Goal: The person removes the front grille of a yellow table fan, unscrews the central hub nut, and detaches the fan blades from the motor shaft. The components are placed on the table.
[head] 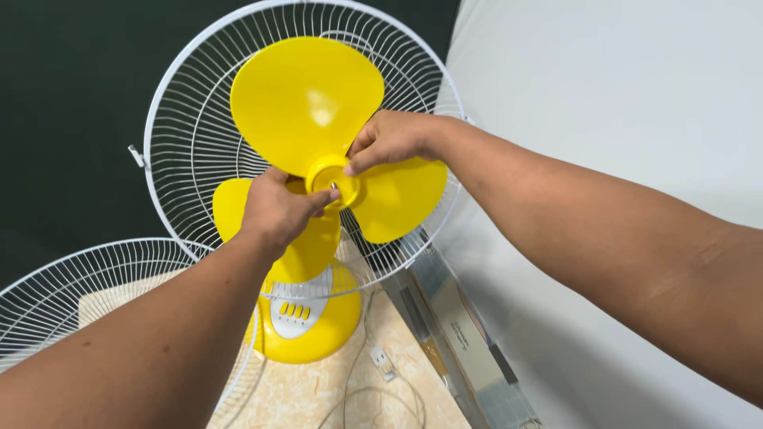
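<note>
yellow fan blade (306, 103), hub pinched by l hand (278, 208) & r hand (395, 139), over beige floor (310, 393).

Beige speckled floor (302, 393) — yellow fan base (318, 330), white cord (373, 389), white grille (87, 286).

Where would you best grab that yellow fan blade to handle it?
Probably at the round hub in the middle of the yellow fan blade, coming from the open front. The rear grille blocks the back, and the wide paddles look thin. Both the left hand and right hand pinch there.
</note>
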